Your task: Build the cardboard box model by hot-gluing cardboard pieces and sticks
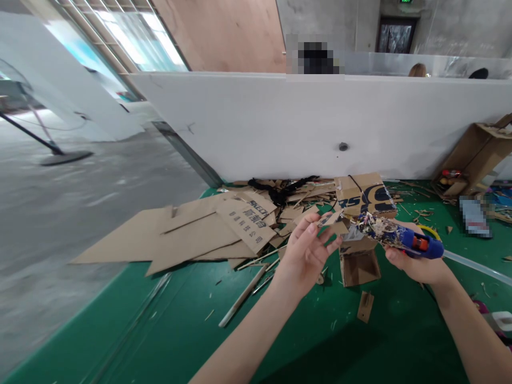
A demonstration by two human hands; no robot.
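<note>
Above the green mat (280, 330), the left hand (306, 253) pinches a small cardboard piece (332, 220) between thumb and fingertips, while the right hand (420, 264) is closed around a blue glue gun (400, 236), its crusted nozzle touching that piece. Behind the piece sits a printed cardboard box (366, 194), partly hidden by it. Left of the box lie flat cardboard sheets (192, 234), blurred.

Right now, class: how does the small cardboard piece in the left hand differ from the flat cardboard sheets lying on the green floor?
The small cardboard piece is tiny and pinched in the left hand, close to the glue gun held by the right hand. The flat cardboard sheets are large and lie on the green floor; one carries printed lettering. Both are plain brown cardboard.
</note>
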